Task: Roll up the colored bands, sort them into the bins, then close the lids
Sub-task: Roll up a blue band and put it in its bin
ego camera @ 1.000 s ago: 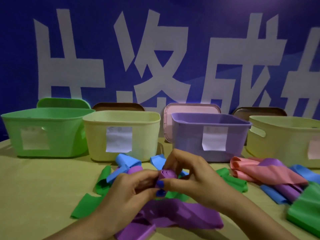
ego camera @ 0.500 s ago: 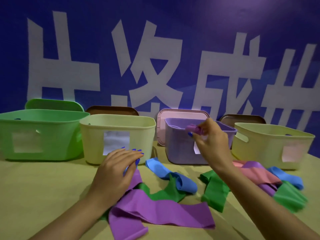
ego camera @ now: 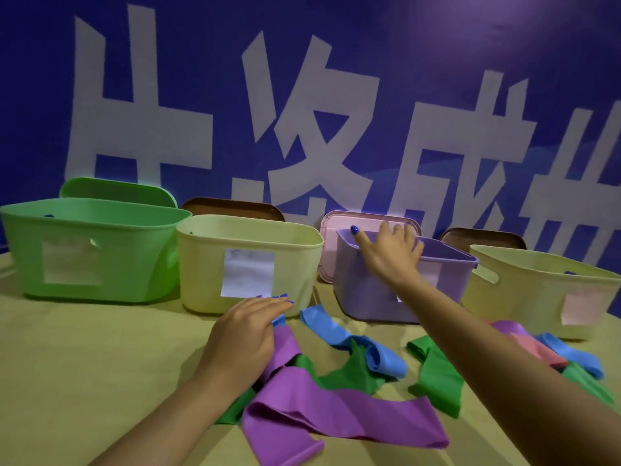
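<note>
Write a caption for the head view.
Right hand reaches into purple bin; left hand rests on loose bands.

Matt plastic bins (ego camera: 248, 264) — rubbery bands (ego camera: 336, 415)

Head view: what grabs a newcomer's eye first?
The right hand reaching over the purple bin, fingers spread at its rim, mid-row among four bins. In front, the left hand rests on a purple band in a loose heap of bands. Behind, huge white characters on a blue wall.

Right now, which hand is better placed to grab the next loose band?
Left. The left hand already rests on the purple band in the loose pile, fingers open. The right hand is up over the purple bin, away from the bands.
</note>
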Available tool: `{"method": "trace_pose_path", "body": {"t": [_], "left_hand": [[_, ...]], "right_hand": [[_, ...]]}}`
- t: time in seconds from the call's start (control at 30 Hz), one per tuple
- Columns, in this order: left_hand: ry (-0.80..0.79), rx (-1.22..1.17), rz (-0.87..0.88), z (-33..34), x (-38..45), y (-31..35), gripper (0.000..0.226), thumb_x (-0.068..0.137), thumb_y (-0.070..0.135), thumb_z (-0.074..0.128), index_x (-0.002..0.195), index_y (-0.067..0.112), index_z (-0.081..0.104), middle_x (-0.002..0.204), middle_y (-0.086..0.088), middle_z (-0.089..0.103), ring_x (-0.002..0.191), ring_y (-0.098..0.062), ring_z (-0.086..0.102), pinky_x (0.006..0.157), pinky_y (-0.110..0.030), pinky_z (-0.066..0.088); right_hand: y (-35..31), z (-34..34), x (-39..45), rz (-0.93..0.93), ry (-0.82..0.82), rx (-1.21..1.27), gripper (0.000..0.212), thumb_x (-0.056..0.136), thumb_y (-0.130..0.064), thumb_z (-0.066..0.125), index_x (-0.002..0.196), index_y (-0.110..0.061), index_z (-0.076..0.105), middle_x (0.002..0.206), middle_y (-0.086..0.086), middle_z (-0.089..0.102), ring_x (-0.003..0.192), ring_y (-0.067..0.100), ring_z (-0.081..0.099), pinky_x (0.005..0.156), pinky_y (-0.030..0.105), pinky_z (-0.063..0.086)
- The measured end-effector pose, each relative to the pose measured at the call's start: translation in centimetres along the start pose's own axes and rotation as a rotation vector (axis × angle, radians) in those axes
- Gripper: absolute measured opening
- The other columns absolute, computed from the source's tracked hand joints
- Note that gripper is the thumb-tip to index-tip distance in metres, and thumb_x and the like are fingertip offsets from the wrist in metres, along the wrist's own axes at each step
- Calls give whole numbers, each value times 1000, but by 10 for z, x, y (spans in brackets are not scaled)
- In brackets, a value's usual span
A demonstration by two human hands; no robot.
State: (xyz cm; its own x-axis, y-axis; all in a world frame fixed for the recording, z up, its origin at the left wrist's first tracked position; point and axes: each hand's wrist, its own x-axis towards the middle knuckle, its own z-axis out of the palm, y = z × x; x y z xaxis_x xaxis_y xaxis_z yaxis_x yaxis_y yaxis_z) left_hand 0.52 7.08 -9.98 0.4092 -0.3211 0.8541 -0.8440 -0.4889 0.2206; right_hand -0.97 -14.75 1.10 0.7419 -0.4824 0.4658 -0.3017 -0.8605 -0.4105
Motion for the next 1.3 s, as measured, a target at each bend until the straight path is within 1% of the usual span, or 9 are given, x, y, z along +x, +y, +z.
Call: {"method": "trace_pose_path", "body": {"t": [0.2, 0.37, 0.47, 0.6, 0.8, 0.93, 1.03, 1.13, 1.3], "left_hand": [[-6, -14, -21, 3, 0, -4, 49, 66, 11, 31, 87, 13, 75, 93, 0, 75, 96, -10, 53, 89, -20, 35], [-32, -31, -1, 2, 1, 3, 41, 68, 14, 35, 76, 18, 75, 90, 7, 75, 87, -4, 56, 78, -18, 39], [-52, -43, 15, 0, 1, 4, 38, 69, 16, 37, 75, 17, 74, 90, 10, 73, 86, -3, 56, 81, -9, 35], [-42, -55, -2, 0, -1, 1, 39, 71, 21, 37, 79, 18, 75, 94, 27, 63, 89, 0, 56, 81, -9, 35], [-63, -46, -17, -3, -1, 5, 40, 73, 25, 37, 85, 18, 75, 99, 39, 52, 92, 0, 56, 86, 0, 30], [-62, -82, -7, -9, -1, 21, 35, 80, 32, 45, 105, 26, 70, 98, 43, 54, 95, 6, 51, 91, -1, 27], [-76, -96, 174, -8, -1, 42, 34, 90, 49, 48, 104, 25, 68, 99, 30, 63, 100, 20, 44, 97, -13, 29], [-96, -86, 262, -6, -2, 57, 42, 87, 63, 46, 110, 31, 60, 95, 20, 67, 94, 12, 50, 92, -25, 35], [-126, -49, 120, -11, -2, 65, 53, 71, 80, 49, 107, 40, 53, 89, 26, 62, 83, 7, 50, 81, -20, 36]], "right_hand": [[14, 26, -65, -463, -23, 92, 33, 93, -22, 52, 125, -15, 55, 132, 6, 49, 127, 22, 36, 104, 25, 26], [37, 39, -87, -167, -555, 93, 49, 84, -39, 64, 125, -13, 55, 123, 6, 58, 110, 22, 55, 89, 28, 43], [43, 35, -85, -148, -398, 74, 23, 84, -27, 55, 90, -8, 67, 91, 12, 65, 87, 30, 60, 71, 33, 47], [59, 22, -80, -81, -321, 156, 43, 87, -32, 57, 55, -6, 49, 57, 9, 51, 62, 30, 44, 53, 32, 34], [75, 4, -66, -6, -383, 187, 46, 90, -33, 60, 53, -8, 50, 57, 8, 51, 58, 21, 49, 51, 26, 36], [68, -6, -72, 88, -387, 794, 31, 92, -24, 59, 71, -2, 57, 57, 8, 42, 43, 9, 37, 40, 15, 30], [51, -14, -83, 216, -502, 1263, 22, 93, -20, 56, 80, -4, 63, 71, 13, 59, 56, 15, 56, 54, 23, 45], [30, -11, -95, 262, -642, 1519, 21, 94, -16, 51, 97, -1, 67, 84, 15, 67, 67, 22, 64, 64, 31, 55], [16, -10, -108, 237, -793, 1806, 33, 91, -10, 49, 121, 2, 56, 104, 20, 63, 85, 27, 63, 88, 40, 52]]}}
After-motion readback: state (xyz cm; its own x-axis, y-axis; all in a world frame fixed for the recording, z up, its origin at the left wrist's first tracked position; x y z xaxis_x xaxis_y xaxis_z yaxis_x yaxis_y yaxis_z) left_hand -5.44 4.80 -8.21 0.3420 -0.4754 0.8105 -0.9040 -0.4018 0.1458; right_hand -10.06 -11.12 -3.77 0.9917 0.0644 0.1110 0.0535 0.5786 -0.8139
